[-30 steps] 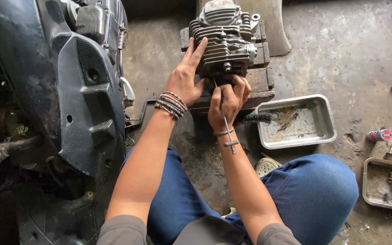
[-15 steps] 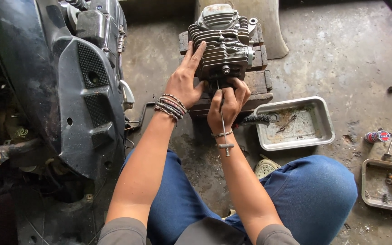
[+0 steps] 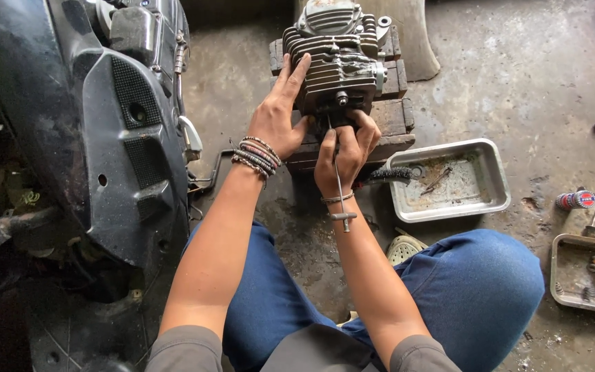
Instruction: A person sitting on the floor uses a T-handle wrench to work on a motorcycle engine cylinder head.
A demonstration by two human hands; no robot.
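- Head view, centre far: finned grey engine cylinder head [image 3: 335,58], standing on stacked wooden blocks [image 3: 395,120] on a stained concrete floor [image 3: 518,76].
- Left hand [image 3: 277,117]: spread flat against the left flank of the engine cylinder head, fingers extended toward the far side, thumb pressed at the near lower edge. Released, bracing only; nothing grasped. Several bead bracelets [image 3: 257,155] around the wrist.
- Right hand [image 3: 344,148]: clenched around the shaft of a thin T-handle tool [image 3: 340,189], just near of the engine. Shaft running from the near face of the head, through the fist, down along the forearm; cross-handle [image 3: 343,216] lying free over the wrist, beside a thin wristband.
- Tip of the tool: hidden between fingers and engine; point of contact cannot be told.
- Right of the hands: shallow metal tray [image 3: 487,176] on the floor, dirty inside, with a wire brush [image 3: 387,175] resting across its left rim.
- Far right, near edge: second metal tray [image 3: 566,275] holding small parts; small round parts [image 3: 576,200] on the floor just beyond it.
- Left side: black plastic bodywork of a motorcycle [image 3: 105,124], close beside the left forearm.
- Near centre: knees in blue jeans [image 3: 476,289], either side of the arms; sandal [image 3: 405,246] visible between the right knee and the first tray.
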